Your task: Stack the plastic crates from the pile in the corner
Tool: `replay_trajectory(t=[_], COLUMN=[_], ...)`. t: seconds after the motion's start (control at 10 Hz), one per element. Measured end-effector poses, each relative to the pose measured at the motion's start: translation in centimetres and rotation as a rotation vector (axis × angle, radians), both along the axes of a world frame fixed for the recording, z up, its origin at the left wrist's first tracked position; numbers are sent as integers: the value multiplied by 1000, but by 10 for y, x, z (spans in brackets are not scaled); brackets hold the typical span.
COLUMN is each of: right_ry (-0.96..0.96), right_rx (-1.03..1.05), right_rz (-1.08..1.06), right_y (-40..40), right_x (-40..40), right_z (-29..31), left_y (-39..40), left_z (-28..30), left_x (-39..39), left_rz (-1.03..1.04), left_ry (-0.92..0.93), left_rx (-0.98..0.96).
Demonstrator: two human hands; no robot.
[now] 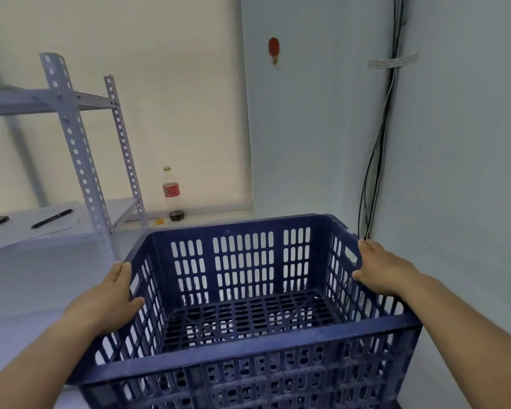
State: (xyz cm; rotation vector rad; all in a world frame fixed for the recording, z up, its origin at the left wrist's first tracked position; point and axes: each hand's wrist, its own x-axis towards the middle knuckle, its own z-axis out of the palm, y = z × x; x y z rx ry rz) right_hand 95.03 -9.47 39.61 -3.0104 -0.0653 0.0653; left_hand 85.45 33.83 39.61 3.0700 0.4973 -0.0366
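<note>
Blue crate (248, 305) held at both side walls, mid-carry.
Left hand (112, 296) and right hand (381, 268) each grip a side rim; next, line it up squarely over the stack below.

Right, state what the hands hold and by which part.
The blue plastic crate, gripped by its two side walls: left hand on the left wall, right hand on the right.

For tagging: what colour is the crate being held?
Dark blue crate, clearest in the head view.
</note>
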Motion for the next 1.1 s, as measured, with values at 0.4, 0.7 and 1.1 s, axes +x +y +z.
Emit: replay_trajectory(t=[0.4, 0.7, 1.1], right_ry=[-7, 92, -437], right_rx=[-137, 55, 522], right_rz=[16, 253, 218], right_y=[11, 63, 46], right_x=[-23, -85, -107], right_z=[14, 14, 42], left_y=[-22, -91, -104], left_z=[17, 5, 27], left_x=[-16, -53, -54], left_rz=[25, -198, -320], left_ry=[1, -58, -382], left_rx=[61, -166, -160])
